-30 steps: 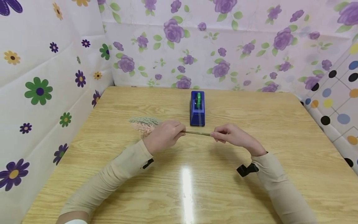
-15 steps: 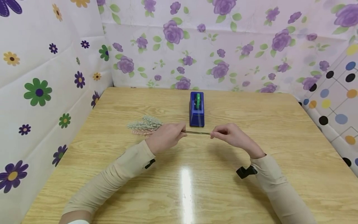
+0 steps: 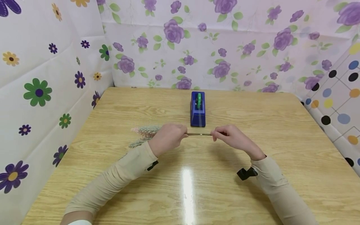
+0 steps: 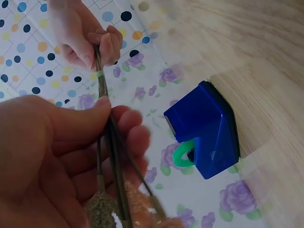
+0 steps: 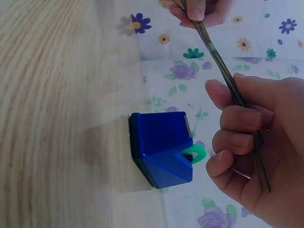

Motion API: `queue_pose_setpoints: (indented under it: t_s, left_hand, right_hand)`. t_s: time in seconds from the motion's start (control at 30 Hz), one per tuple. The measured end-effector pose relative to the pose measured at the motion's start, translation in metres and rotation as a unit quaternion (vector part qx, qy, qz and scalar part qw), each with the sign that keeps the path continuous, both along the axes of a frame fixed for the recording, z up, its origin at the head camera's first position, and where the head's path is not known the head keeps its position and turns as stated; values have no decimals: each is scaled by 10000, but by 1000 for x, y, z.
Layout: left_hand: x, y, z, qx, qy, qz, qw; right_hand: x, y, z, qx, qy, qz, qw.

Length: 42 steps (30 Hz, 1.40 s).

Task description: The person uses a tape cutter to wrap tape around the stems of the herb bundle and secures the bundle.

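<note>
A bunch of artificial flowers with pale green and pink fluffy heads (image 3: 146, 131) is held sideways above the table. My left hand (image 3: 169, 137) grips its stems close to the heads, thumb pressed across them in the left wrist view. My right hand (image 3: 232, 137) pinches the stems (image 5: 223, 71) toward their cut ends, which run across its palm in the right wrist view. Between the hands a thin, shiny greenish band (image 5: 212, 47), looking like tape, surrounds the stems. Just beyond them stands a blue tape dispenser (image 3: 198, 117) with a green tape core (image 3: 198, 100).
The wooden table (image 3: 253, 112) reaches back to a wall covering with purple roses (image 3: 174, 31). Flower-printed cloth (image 3: 39, 93) borders it on the left, dotted cloth (image 3: 344, 106) on the right. A black wrist camera (image 3: 247, 173) hangs under the right wrist.
The bunch has turned about its stems: the pink and green heads have swapped places, with green heads now also below. Both hands stay almost where they were, still holding the stems.
</note>
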<state>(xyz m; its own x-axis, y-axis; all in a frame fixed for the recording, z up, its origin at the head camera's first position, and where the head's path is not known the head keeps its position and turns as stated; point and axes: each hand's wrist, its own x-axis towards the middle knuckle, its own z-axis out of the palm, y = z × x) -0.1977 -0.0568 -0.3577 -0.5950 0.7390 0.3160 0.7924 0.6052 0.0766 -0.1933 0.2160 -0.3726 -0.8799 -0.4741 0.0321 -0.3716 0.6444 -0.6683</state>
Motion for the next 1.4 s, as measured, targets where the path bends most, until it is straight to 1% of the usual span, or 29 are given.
queue_pose_setpoints:
  t_s: [0.1,0.17,0.3,0.4,0.43,0.5,0.6,0.7,0.87,0.93,1.07,1.17,1.23,1.33,1.4]
  left_hand:
    - [0,2,-1,-287,-76,14,9996]
    - [-1,3,-1,-355,-265,35,9990]
    - [-3,5,0,-184,-756,56,9970]
    - [-5,5,1,-7,-925,48,9957]
    - [-5,5,2,40,-921,46,9957]
    - [-5,5,1,109,-809,77,9966]
    - [-4,6,0,202,-660,202,9974]
    - [-5,8,0,216,-633,345,9972]
    - [-6,10,0,85,-941,457,9945]
    - [-7,11,1,51,-1051,482,9933]
    - [-10,12,0,111,-1339,552,9894]
    - [-11,13,0,187,-1440,562,9878]
    - [-11,13,-1,203,-1370,542,9889]
    - [-11,11,-2,216,-1120,549,9920]
    - [-11,11,-2,267,-1080,596,9920]
  right_hand:
    - [-1,1,-4,-8,70,105,9999]
    - [-1,2,-6,-43,40,160,9999]
    - [0,3,-6,-113,-77,141,9998]
    - [1,3,-5,-100,-92,111,9998]
    - [1,2,-5,-103,-70,101,9999]
    - [1,2,-4,-71,18,96,9999]
    - [1,2,-3,-49,182,91,9998]
    - [1,2,-3,-51,276,75,9996]
    - [-1,1,-5,-62,108,-9,9999]
    - [-2,0,-6,8,97,-54,9999]
    - [-3,0,-7,114,197,-150,9996]
    - [-3,1,-7,116,282,-231,9993]
    - [-2,1,-7,118,339,-290,9989]
    - [-3,0,-7,119,447,-363,9983]
    - [-4,-1,-8,124,520,-419,9977]
